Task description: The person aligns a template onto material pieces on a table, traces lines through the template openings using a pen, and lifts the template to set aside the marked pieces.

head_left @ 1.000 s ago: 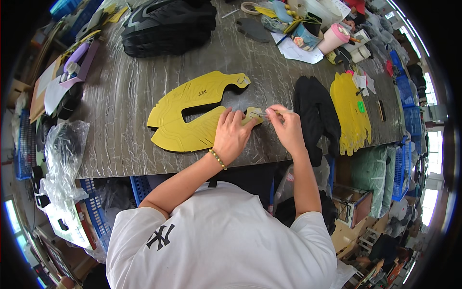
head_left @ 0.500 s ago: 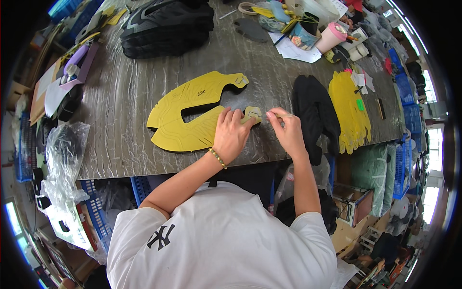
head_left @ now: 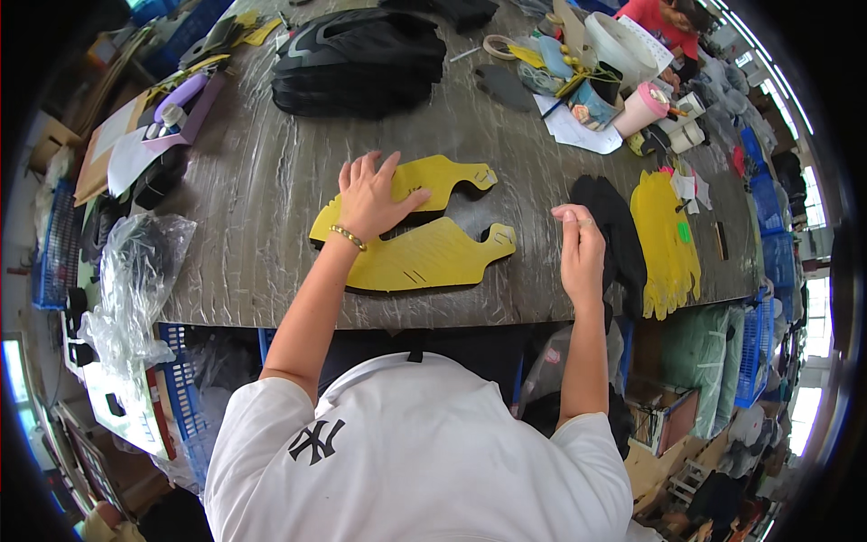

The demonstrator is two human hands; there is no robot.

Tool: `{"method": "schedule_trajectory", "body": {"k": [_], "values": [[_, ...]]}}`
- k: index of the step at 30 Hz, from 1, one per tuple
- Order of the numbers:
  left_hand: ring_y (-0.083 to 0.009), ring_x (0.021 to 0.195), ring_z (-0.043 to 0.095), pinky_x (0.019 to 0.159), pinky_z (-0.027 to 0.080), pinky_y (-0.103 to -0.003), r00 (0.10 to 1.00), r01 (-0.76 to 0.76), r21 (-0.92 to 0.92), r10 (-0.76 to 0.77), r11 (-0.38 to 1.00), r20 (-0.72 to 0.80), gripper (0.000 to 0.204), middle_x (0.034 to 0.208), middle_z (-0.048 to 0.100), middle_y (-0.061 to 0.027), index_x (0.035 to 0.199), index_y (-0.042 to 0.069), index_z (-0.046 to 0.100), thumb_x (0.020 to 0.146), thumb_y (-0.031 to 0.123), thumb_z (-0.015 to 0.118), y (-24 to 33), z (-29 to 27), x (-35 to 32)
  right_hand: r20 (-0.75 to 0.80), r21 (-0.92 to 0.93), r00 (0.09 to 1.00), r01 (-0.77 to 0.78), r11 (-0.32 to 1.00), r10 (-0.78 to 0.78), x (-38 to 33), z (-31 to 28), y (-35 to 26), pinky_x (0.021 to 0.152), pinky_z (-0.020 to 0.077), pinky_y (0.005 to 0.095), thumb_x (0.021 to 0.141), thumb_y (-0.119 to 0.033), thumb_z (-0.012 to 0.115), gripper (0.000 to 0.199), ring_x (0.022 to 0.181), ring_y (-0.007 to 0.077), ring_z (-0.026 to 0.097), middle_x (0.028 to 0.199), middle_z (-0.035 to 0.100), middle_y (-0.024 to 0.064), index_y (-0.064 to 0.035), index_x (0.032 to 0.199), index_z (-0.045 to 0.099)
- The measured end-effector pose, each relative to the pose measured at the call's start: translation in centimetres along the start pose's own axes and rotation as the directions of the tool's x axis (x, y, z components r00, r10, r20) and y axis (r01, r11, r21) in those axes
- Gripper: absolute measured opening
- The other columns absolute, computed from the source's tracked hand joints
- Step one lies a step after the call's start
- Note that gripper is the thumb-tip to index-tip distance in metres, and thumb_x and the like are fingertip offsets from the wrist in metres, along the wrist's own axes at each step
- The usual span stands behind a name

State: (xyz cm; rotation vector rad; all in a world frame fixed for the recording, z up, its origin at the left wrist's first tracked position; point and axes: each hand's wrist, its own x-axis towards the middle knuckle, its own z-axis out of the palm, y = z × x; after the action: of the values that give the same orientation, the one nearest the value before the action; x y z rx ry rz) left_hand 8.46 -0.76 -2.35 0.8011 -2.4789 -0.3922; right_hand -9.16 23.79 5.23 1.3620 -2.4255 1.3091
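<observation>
A yellow U-shaped shoe-upper template (head_left: 424, 257) lies on the table with black material showing along its lower edges. My left hand (head_left: 368, 197) rests on its upper left part, open, with fingers spread over the yellow surface. To the right of the template, my right hand (head_left: 582, 255) is held above the table, apart from the template. Its fingers are pressed together; whatever they hold, if anything, is too small to make out. Just beyond that hand lies a stack of black shoe-upper pieces (head_left: 616, 226), partly hidden by it. Small markings sit on the template's two right tips.
Yellow cut pieces (head_left: 664, 244) lie at the right. A pile of black shoe uppers (head_left: 357, 68) stands at the back. Tape, a pink cup (head_left: 643, 110) and papers crowd the far right, near a person in red (head_left: 664, 23). A purple tray (head_left: 185, 113) is at left.
My left hand has moved from the lower right arm of the template to its upper left, fingers spreading. My right hand has drawn away from the template's tip to the right.
</observation>
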Motion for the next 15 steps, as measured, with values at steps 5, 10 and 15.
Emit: {"method": "schedule_trajectory", "body": {"k": [5, 10, 15], "values": [[-0.0332, 0.127, 0.042, 0.111, 0.022, -0.053, 0.985, 0.037, 0.004, -0.037, 0.999, 0.169, 0.078, 0.128, 0.052, -0.0194, 0.131, 0.010, 0.054, 0.071, 0.055, 0.073, -0.8, -0.2, 0.0, 0.075, 0.054, 0.995, -0.066, 0.996, 0.061, 0.7, 1.0, -0.2, 0.079, 0.0474, 0.0349, 0.100, -0.014, 0.044, 0.024, 0.085, 0.0303, 0.063, 0.090, 0.063, 0.0173, 0.0041, 0.095, 0.059], [-0.0302, 0.116, 0.053, 0.103, 0.035, -0.047, 0.990, -0.094, -0.075, 0.085, 0.993, -0.111, 0.048, 0.125, 0.056, -0.0127, 0.112, 0.007, 0.056, 0.077, 0.033, 0.075, 1.2, -2.2, 0.4, 0.088, 0.030, 0.996, -0.020, 0.999, 0.017, 3.6, 2.0, 0.0, 0.079, 0.0480, 0.0329, 0.101, -0.014, 0.043, 0.024, 0.086, 0.0259, 0.064, 0.091, 0.065, 0.0155, 0.0030, 0.098, 0.059], [-0.0083, 0.074, 0.060, 0.062, 0.044, -0.022, 0.993, 0.083, -0.655, -0.010, 0.751, 0.114, 0.025, 0.084, 0.065, -0.0032, 0.109, 0.001, 0.048, 0.090, 0.007, 0.062, -1.1, -10.4, 0.2, 0.188, 0.055, 0.978, 0.086, 0.995, -0.095, 8.0, 6.9, 2.1, 0.085, 0.0480, 0.0344, 0.097, -0.013, 0.048, 0.019, 0.091, 0.0275, 0.063, 0.100, 0.065, 0.0142, -0.0005, 0.107, 0.060]]}}
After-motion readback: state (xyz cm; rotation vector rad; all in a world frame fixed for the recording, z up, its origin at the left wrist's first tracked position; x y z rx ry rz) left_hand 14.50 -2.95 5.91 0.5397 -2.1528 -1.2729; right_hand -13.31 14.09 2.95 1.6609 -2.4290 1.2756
